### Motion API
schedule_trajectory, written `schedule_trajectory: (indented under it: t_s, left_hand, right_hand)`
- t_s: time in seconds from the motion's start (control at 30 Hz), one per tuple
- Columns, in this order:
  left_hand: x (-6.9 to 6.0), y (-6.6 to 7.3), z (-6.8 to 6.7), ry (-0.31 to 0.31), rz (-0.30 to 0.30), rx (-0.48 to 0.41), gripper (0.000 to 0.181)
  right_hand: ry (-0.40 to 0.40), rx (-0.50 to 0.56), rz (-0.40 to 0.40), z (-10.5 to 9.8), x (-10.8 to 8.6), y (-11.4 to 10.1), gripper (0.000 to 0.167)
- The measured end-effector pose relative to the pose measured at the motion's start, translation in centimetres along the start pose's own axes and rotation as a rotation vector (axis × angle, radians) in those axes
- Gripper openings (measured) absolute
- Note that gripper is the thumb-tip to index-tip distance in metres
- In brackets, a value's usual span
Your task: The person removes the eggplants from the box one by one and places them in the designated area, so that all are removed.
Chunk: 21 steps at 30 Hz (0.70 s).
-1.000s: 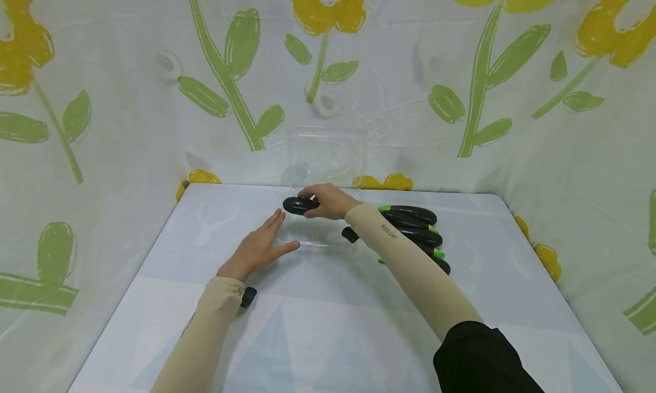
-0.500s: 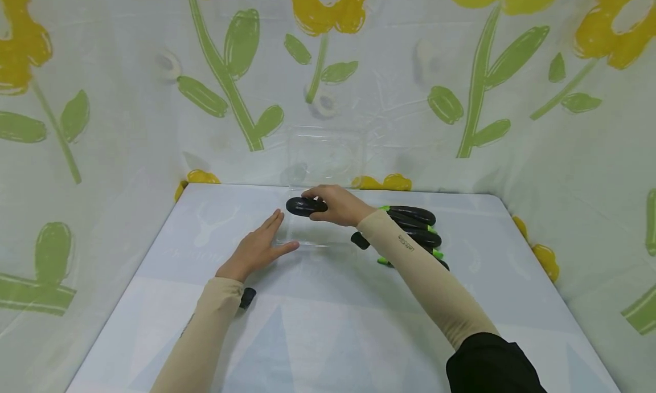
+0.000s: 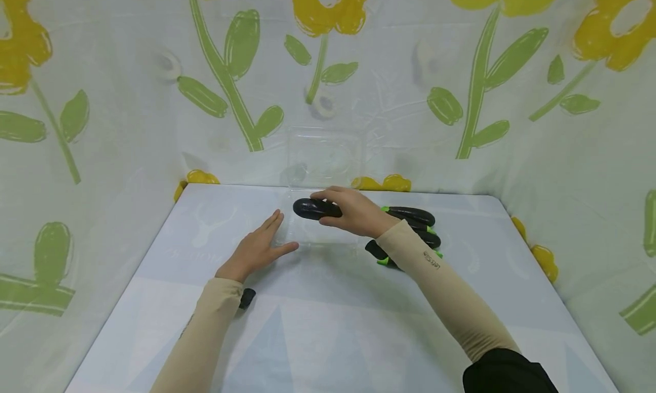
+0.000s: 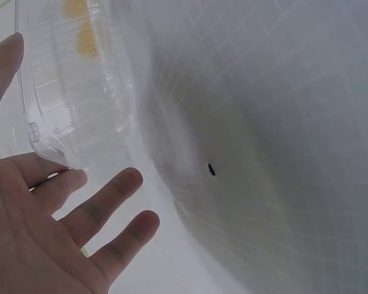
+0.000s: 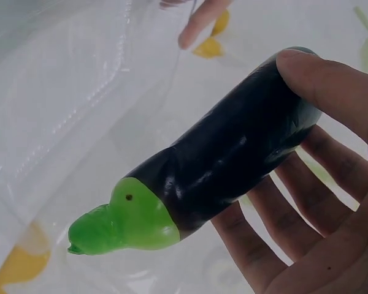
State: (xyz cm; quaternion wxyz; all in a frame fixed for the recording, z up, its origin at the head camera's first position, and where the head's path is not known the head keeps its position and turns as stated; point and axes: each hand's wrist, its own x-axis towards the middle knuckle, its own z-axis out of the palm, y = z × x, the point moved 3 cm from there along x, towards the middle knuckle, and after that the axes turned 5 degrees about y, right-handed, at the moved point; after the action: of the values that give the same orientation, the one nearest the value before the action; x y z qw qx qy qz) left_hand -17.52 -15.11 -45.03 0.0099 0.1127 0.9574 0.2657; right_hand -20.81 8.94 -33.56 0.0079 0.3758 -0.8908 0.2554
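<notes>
My right hand (image 3: 356,213) holds a glossy dark eggplant (image 3: 310,208) over the clear plastic clamshell box (image 3: 328,245). In the right wrist view, the thumb presses one side of the eggplant (image 5: 227,141) and the fingers lie behind it; its bright green stem end points down and left. At the box's left side is my left hand (image 3: 256,249), fingers fairly straight and thumb spread. In the left wrist view, the fingertips of the left hand (image 4: 43,226) meet the clear wall of the box (image 4: 67,116). Whether anything lies in the box is hard to make out.
Several eggplants with green ends (image 3: 412,215) lie side by side right of the box, partly behind the right forearm. The box's lid (image 3: 325,156) stands upright against the flower-printed cloth (image 3: 389,97). A small black piece (image 3: 247,298) sits at the left wrist.
My right hand and its eggplant have moved right and a little toward me, and more of the eggplant shows. The right forearm covers more of the pile. The left hand stays put.
</notes>
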Motion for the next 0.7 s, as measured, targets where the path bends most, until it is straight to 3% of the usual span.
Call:
schedule_trajectory:
  t_s: [0.43, 0.7]
  left_hand:
    - [0.0, -0.1, 0.0, 0.007, 0.025, -0.007, 0.103]
    - [-0.1, -0.1, 0.0, 0.007, 0.030, -0.016, 0.103]
  right_hand:
    - [0.131, 0.039, -0.014, -2.3, -4.9, 0.4, 0.058]
    - [0.182, 0.024, -0.033, -2.7, -7.9, 0.9, 0.058]
